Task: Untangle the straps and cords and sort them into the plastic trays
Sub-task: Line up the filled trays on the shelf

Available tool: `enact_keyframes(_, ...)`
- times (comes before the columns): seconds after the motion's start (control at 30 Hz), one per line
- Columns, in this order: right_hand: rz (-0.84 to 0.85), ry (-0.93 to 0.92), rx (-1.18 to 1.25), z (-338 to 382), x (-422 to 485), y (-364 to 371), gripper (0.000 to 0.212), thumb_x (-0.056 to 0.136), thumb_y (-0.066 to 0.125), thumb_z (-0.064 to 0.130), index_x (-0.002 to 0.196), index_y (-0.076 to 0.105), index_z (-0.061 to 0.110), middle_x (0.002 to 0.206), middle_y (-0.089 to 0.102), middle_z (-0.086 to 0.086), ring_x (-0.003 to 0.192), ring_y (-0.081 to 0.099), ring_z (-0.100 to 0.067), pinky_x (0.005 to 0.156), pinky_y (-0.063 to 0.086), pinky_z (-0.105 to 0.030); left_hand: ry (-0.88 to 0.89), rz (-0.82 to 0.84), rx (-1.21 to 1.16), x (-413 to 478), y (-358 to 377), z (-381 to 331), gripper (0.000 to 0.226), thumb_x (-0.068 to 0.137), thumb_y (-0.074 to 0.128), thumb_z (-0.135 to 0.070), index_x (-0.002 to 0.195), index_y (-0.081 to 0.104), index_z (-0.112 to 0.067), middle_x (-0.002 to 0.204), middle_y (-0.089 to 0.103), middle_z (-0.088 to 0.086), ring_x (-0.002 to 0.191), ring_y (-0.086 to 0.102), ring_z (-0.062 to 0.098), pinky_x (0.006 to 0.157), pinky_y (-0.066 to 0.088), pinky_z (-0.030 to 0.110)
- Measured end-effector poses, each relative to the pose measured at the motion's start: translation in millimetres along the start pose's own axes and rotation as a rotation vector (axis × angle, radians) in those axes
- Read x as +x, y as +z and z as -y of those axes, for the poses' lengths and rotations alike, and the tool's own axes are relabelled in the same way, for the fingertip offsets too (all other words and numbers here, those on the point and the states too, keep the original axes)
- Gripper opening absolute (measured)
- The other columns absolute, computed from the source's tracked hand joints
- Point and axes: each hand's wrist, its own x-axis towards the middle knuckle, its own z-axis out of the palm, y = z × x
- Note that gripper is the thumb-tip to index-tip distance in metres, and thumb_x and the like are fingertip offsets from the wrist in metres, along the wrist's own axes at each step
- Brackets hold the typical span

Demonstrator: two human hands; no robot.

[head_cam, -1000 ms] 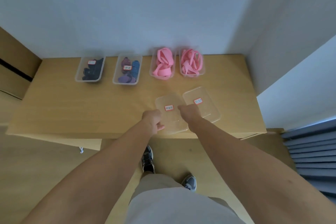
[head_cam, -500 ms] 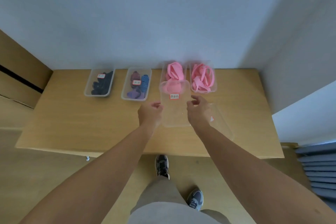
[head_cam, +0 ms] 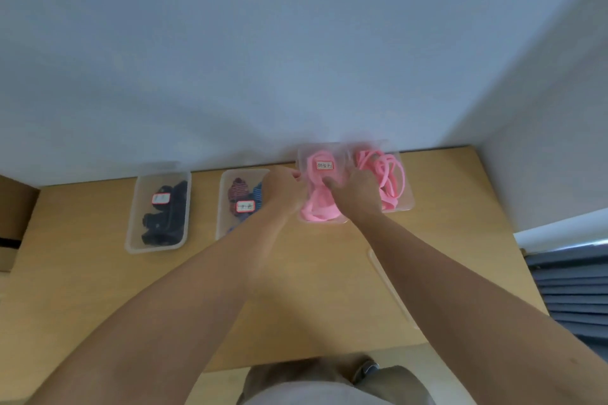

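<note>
Clear tray (head_cam: 324, 165) over pink straps (head_cam: 320, 211) | left grip (head_cam: 283, 189) pinching its left edge | right grip (head_cam: 357, 191) grasping right edge

Soft, even, rather dim daylight leaves only faint shadows on the table (head_cam: 98, 289), while motion blur smears everything and wide-angle distortion bends the edges.

Four filled trays (head_cam: 131, 233) (head_cam: 223, 181) (head_cam: 324, 221) (head_cam: 406, 194), three red-bordered labels (head_cam: 161, 198) (head_cam: 245, 206) (head_cam: 324, 165), one loose clear lid (head_cam: 385, 270), two hands (head_cam: 283, 191) (head_cam: 357, 194), one table (head_cam: 82, 289).
</note>
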Motion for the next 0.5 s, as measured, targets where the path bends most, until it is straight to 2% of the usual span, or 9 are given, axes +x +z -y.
enact_keyframes(0.03,0.005,-0.004,-0.04,3.1,0.1,0.7,0.067,0.087,0.062,0.063,0.126,0.056,0.009,0.113,0.064,-0.02,0.089,0.068,-0.032,0.081,0.058,-0.046,-0.002,-0.006,0.007,2.5,0.0,-1.5,0.029,0.085,0.062,-0.013,0.056,0.06,-0.017,0.048,0.048,-0.002,0.048,0.039,0.019,0.045,0.03,0.024)
enact_keyframes(0.07,0.011,-0.01,-0.08,6.3,-0.2,1.2,0.072,0.086,0.06,0.066,0.134,0.052,0.014,0.121,0.061,-0.02,0.095,0.067,-0.034,0.083,0.058,-0.048,0.004,-0.005,0.018,5.2,-0.4,-3.2,0.025,0.087,0.063,-0.016,0.062,0.064,-0.017,0.055,0.058,0.001,0.055,0.05,0.023,0.047,0.04,0.026)
enact_keyframes(0.1,0.023,-0.021,-0.115,9.0,-0.6,1.4,0.078,0.085,0.058,0.069,0.144,0.043,0.02,0.131,0.055,-0.021,0.103,0.065,-0.037,0.086,0.056,-0.049,0.007,0.011,0.048,6.9,-1.6,-5.2,0.017,0.089,0.062,-0.018,0.075,0.07,-0.018,0.07,0.069,0.005,0.068,0.062,0.028,0.058,0.05,0.029)
enact_keyframes(0.13,0.041,-0.028,-0.145,11.4,-0.5,1.1,0.084,0.085,0.058,0.071,0.152,0.032,0.026,0.14,0.048,-0.021,0.112,0.062,-0.039,0.088,0.055,-0.051,0.022,0.026,0.086,8.6,-2.5,-6.5,0.015,0.091,0.06,-0.019,0.093,0.075,-0.018,0.088,0.074,0.008,0.084,0.068,0.031,0.07,0.055,0.033)
enact_keyframes(0.2,0.081,-0.027,-0.211,14.6,-0.1,0.8,0.097,0.083,0.055,0.077,0.158,0.013,0.034,0.155,0.033,-0.017,0.124,0.056,-0.041,0.087,0.052,-0.053,0.051,0.075,0.163,10.9,-4.8,-9.2,0.039,0.094,0.055,-0.013,0.131,0.064,-0.018,0.114,0.071,0.012,0.105,0.065,0.034,0.084,0.054,0.037)
enact_keyframes(0.27,0.103,-0.046,-0.281,15.3,2.6,1.6,0.102,0.079,0.048,0.086,0.158,0.007,0.036,0.16,0.028,-0.013,0.124,0.057,-0.04,0.08,0.054,-0.05,0.054,0.122,0.188,14.3,-6.5,-7.9,0.049,0.096,0.05,-0.01,0.145,0.052,-0.015,0.123,0.068,0.015,0.109,0.064,0.036,0.09,0.054,0.042)
enact_keyframes(0.33,0.122,-0.065,-0.314,15.0,6.6,2.4,0.104,0.076,0.043,0.089,0.156,0.009,0.034,0.153,0.039,-0.013,0.115,0.062,-0.038,0.078,0.056,-0.048,0.041,0.178,0.181,17.1,-7.1,-7.2,0.049,0.099,0.045,-0.012,0.148,0.048,-0.015,0.12,0.068,0.019,0.106,0.065,0.038,0.09,0.056,0.046)
enact_keyframes(0.4,0.136,-0.07,-0.338,14.4,6.7,1.6,0.105,0.075,0.046,0.089,0.155,0.01,0.032,0.14,0.049,-0.014,0.107,0.064,-0.037,0.077,0.057,-0.046,0.036,0.239,0.172,18.0,-8.9,-6.6,0.045,0.098,0.042,-0.015,0.142,0.051,-0.019,0.115,0.069,0.019,0.101,0.067,0.039,0.085,0.059,0.051)
enact_keyframes(0.5,0.155,-0.096,-0.366,11.1,0.5,2.8,0.101,0.076,0.054,0.083,0.152,0.024,0.023,0.144,0.042,-0.014,0.112,0.06,-0.037,0.08,0.055,-0.044,-0.017,0.28,0.112,15.4,-11.3,-3.9,0.022,0.094,0.046,-0.013,0.113,0.056,-0.017,0.101,0.071,0.012,0.088,0.072,0.037,0.066,0.064,0.049)
